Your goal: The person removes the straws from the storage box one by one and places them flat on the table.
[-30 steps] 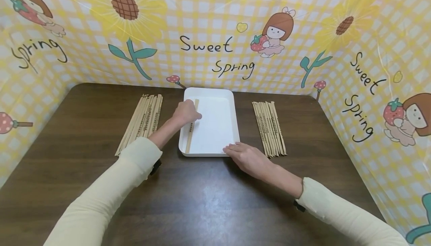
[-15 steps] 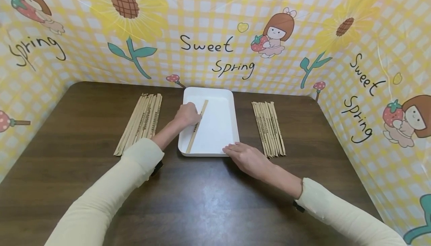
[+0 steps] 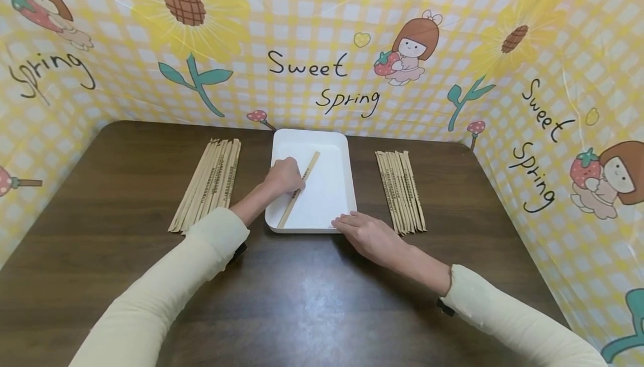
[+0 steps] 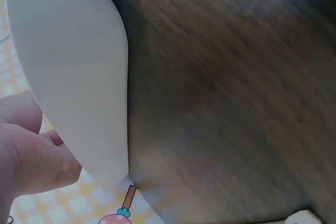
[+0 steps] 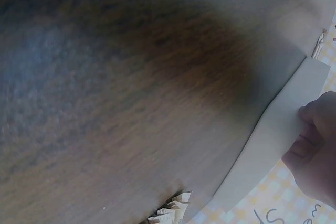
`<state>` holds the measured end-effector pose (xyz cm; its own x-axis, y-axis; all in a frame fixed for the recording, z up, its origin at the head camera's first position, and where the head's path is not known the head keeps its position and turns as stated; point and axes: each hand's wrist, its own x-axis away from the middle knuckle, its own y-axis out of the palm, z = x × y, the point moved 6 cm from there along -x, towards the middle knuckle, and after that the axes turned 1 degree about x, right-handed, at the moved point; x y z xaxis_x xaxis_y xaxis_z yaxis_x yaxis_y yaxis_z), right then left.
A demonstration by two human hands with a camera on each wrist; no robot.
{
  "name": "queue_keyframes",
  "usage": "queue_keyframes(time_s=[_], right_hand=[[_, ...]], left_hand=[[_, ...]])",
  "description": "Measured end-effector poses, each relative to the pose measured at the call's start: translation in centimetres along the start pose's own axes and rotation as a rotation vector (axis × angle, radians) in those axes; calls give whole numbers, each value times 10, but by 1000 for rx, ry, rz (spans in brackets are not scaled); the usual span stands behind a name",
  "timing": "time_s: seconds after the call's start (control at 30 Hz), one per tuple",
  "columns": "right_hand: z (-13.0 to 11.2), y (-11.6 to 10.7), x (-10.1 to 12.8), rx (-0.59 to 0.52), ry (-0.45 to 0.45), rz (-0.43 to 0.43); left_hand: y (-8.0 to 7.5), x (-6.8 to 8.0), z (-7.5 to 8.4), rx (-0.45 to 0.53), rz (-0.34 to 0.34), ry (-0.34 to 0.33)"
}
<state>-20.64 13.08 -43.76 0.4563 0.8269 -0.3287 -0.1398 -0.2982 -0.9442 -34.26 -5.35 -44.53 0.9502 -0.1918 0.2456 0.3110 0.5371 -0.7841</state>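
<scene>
A white rectangular tray (image 3: 332, 177) lies on the dark wooden table. Inside it, a slim stick in brown printed paper wrapping (image 3: 312, 164) slants from the near left corner toward the far middle. My left hand (image 3: 284, 176) reaches over the tray's left rim and pinches this paper-wrapped stick near its middle, covering part of it. My right hand (image 3: 369, 236) rests on the tray's near right corner, fingers laid over the rim. In the left wrist view, the tray's outer wall (image 4: 73, 66) hides part of the left hand (image 4: 39, 153).
Left of the tray lies a bundle of similar paper-wrapped sticks (image 3: 211, 182). A second bundle (image 3: 401, 191) lies to its right. Yellow checked cloth (image 3: 312, 20) walls in the table (image 3: 302, 300) at the back and both sides.
My left hand has drawn nearer and slightly right, swinging the stick's far end rightward, so it slants across the tray. The right hand has stayed at the corner.
</scene>
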Motion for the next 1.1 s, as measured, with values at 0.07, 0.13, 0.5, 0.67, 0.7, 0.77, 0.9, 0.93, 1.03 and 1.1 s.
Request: queue_keyframes(time_s=[0.07, 0.13, 0.5, 0.67, 0.7, 0.77, 0.9, 0.93, 1.03, 1.1], right_hand=[[0, 0, 0, 0, 0, -2], [0, 1, -1, 0, -1, -5], [0, -1, 0, 2, 0, 7], [0, 0, 1, 12, 0, 2], [0, 0, 1, 10, -3, 5], [0, 0, 1, 7, -6, 11], [0, -1, 2, -3, -5, 17], [0, -1, 2, -3, -3, 16], [0, -1, 2, -5, 0, 12], [0, -1, 2, -4, 3, 8]], left_hand=[[1, 0, 0, 6, -4, 0], [1, 0, 0, 9, -11, 0], [5, -1, 0, -10, -53, -19], [0, 0, 1, -6, -15, -21], [-3, 1, 0, 4, -1, -22], [-11, 3, -1, 36, 35, -25], [-31, 9, -6, 152, 97, -22], [-36, 11, -8, 187, 108, -18], [-51, 16, -17, 267, 135, -13], [-60, 20, -25, 296, 142, -18]])
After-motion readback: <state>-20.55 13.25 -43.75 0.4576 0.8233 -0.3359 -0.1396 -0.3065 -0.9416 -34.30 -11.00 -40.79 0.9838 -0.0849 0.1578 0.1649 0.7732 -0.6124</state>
